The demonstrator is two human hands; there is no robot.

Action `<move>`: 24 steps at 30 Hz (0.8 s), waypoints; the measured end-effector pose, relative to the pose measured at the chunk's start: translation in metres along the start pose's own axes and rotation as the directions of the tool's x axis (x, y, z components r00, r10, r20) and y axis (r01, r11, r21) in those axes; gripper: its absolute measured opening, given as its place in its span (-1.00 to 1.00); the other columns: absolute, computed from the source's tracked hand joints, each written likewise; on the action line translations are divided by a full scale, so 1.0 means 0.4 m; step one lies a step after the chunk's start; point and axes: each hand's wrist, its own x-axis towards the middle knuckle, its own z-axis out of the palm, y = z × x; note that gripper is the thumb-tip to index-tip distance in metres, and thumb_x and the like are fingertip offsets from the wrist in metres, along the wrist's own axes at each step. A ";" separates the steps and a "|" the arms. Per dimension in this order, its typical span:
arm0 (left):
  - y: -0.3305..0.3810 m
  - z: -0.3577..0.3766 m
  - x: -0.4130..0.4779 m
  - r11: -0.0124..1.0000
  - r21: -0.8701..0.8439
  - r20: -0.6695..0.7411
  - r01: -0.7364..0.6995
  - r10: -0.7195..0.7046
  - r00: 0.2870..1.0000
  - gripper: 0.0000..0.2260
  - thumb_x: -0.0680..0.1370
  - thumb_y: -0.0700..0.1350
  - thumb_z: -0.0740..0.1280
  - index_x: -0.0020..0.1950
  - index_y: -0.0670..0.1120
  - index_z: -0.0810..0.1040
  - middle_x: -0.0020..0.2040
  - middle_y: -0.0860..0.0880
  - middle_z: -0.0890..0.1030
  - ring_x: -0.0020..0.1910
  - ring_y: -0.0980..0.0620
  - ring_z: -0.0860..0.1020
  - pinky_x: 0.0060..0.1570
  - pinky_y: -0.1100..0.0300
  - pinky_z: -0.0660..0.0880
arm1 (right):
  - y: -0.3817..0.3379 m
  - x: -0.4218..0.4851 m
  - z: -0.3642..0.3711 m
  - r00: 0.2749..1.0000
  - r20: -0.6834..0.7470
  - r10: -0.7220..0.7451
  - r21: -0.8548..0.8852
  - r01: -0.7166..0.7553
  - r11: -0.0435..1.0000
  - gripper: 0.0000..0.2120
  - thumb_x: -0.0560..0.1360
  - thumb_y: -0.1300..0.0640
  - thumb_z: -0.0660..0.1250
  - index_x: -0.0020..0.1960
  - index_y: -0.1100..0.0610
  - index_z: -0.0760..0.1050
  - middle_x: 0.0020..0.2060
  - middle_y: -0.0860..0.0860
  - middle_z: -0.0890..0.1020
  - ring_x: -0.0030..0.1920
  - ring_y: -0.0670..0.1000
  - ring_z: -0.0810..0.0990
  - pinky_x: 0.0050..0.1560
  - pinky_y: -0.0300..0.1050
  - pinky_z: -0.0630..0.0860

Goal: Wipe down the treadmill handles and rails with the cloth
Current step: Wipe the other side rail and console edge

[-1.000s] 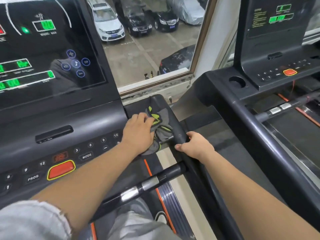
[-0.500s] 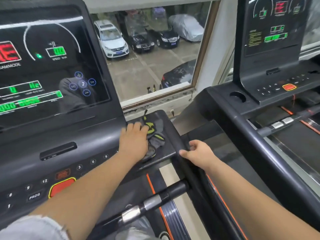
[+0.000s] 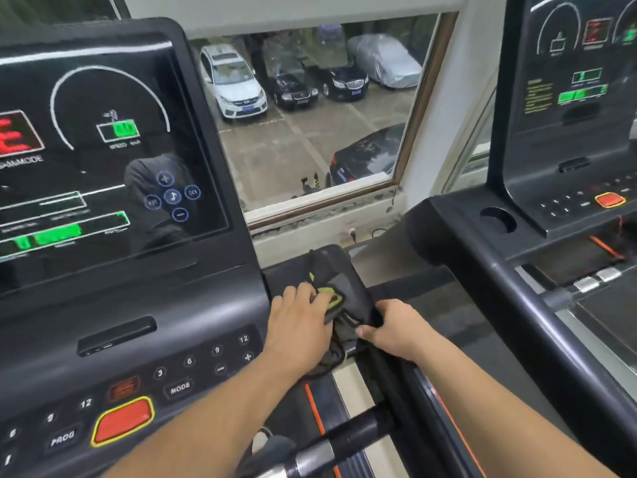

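A window point(image 3: 310, 115) behind the machines looks down on a car park with five cars: one white point(image 3: 231, 81), three dark and one under a grey cover point(image 3: 386, 60). Two treadmills stand side by side. The near one has a lit console screen point(image 3: 103, 150) and a red stop button point(image 3: 122, 420). The second treadmill point(image 3: 568, 150) is to the right, with its own red button and a round cup holder point(image 3: 498, 219).

One cloth point(image 3: 339, 291), grey with yellow-green markings, lies bunched on the right corner of the near console where the side rail point(image 3: 413, 391) begins. Its long axis runs along the rail, from the window end towards the person, and its near end hangs over the console edge.

The left hand point(image 3: 296, 326) lies flat on the cloth's left part, fingers fairly straight and pressing down. The right hand point(image 3: 393, 331) is curled round the side rail just beside the cloth, thumb touching the cloth's near edge. Below both hands runs the front handlebar point(image 3: 358, 432), with a silver sensor band.
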 end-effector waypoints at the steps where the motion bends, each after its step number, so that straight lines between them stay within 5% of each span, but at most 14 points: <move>1: 0.005 0.005 0.040 1.000 0.007 0.008 0.027 -0.027 1.000 -0.62 0.45 0.10 0.43 0.23 0.05 0.54 0.07 -0.05 0.51 0.01 -0.16 0.48 -0.06 -0.04 0.40 | 0.002 0.003 -0.002 1.000 0.016 -0.004 -0.007 0.004 1.000 -0.61 0.41 -0.12 0.52 0.12 0.06 0.57 -0.03 -0.04 0.67 0.08 0.05 0.65 -0.06 -0.17 0.44; 7: -0.008 0.020 0.170 0.996 0.020 0.038 0.088 -0.089 0.995 -0.57 0.56 0.07 0.35 0.40 0.02 0.43 0.29 -0.09 0.46 0.22 -0.19 0.42 0.18 -0.10 0.35 | -0.009 0.008 -0.006 0.997 -0.051 0.051 -0.008 -0.052 0.999 -0.55 0.30 -0.21 0.59 -0.21 0.04 0.40 -0.31 -0.07 0.49 -0.28 -0.02 0.48 -0.36 -0.12 0.33; 11: -0.002 -0.019 0.028 0.999 0.000 0.050 0.037 -0.037 0.998 -0.59 0.45 0.11 0.43 0.24 0.02 0.52 0.13 -0.07 0.50 0.06 -0.16 0.44 0.01 -0.07 0.37 | -0.006 0.010 -0.002 0.994 -0.048 0.102 0.057 -0.099 0.993 -0.52 0.17 -0.26 0.58 -0.15 0.03 0.50 -0.24 -0.08 0.60 -0.14 0.05 0.62 -0.18 -0.07 0.51; 16: -0.055 -0.041 -0.080 0.977 0.011 0.054 -0.213 0.212 0.976 -0.58 0.34 0.11 0.48 0.14 0.00 0.55 -0.01 -0.05 0.49 -0.10 -0.14 0.45 -0.18 0.00 0.28 | -0.002 0.013 -0.005 0.991 0.000 0.137 0.110 -0.136 0.985 -0.43 0.11 -0.24 0.58 0.00 0.00 0.53 -0.08 -0.11 0.65 -0.01 0.03 0.65 0.07 0.02 0.61; 19: -0.093 -0.024 0.060 0.994 0.091 0.054 -0.065 0.060 0.997 -0.54 0.38 0.10 0.50 0.24 0.04 0.54 0.04 -0.08 0.52 -0.02 -0.18 0.49 -0.09 -0.04 0.34 | -0.006 0.015 -0.003 0.984 0.005 0.178 0.108 -0.178 0.978 -0.24 0.05 -0.33 0.55 0.15 -0.02 0.53 0.05 -0.11 0.66 0.07 0.02 0.65 0.14 0.05 0.59; 24: -0.080 -0.016 0.195 0.974 0.120 0.141 0.190 -0.207 0.968 -0.62 0.61 0.03 0.26 0.40 -0.02 0.38 0.28 -0.13 0.42 0.23 -0.20 0.39 0.20 -0.07 0.30 | -0.008 0.002 -0.001 0.984 0.002 0.179 0.142 -0.178 0.974 -0.22 0.18 -0.31 0.57 0.30 -0.03 0.48 0.16 -0.09 0.63 0.15 0.05 0.63 0.21 0.10 0.57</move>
